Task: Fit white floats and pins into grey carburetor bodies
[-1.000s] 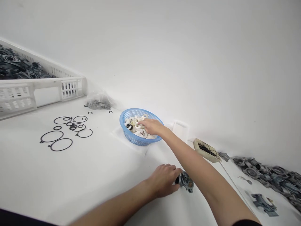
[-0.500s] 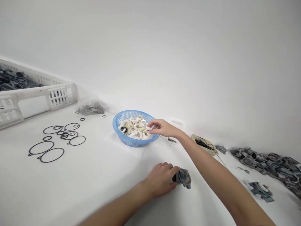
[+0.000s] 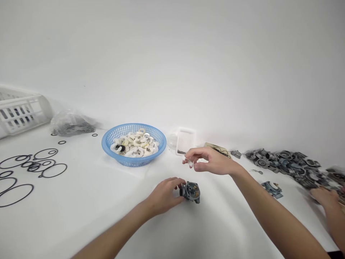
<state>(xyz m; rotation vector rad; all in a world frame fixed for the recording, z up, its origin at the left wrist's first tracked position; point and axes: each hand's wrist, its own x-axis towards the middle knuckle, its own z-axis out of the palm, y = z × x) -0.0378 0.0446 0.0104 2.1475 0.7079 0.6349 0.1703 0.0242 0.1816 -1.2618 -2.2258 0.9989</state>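
Note:
My left hand (image 3: 164,194) rests on the white table, fingers closed round a small grey metal casting (image 3: 192,191) that stands on the surface. Just above and to the right of it, my right hand (image 3: 212,162) hovers with thumb and fingers pinching a small white part (image 3: 189,162). A blue plastic basket (image 3: 113,153) full of white rings stands behind and to the left of both hands.
Black O-rings (image 3: 51,169) lie loose at the left, near a clear bag of small parts (image 3: 70,124) and a white crate (image 3: 18,109). A white tray (image 3: 185,138) and a beige tray (image 3: 219,148) stand behind my right hand. Grey castings (image 3: 288,162) pile at the right, where another person's hand (image 3: 323,197) reaches.
My right hand came out of the blue basket pinching a small white part and drew back toward the casting. The view swung right, and another person's hand came into sight.

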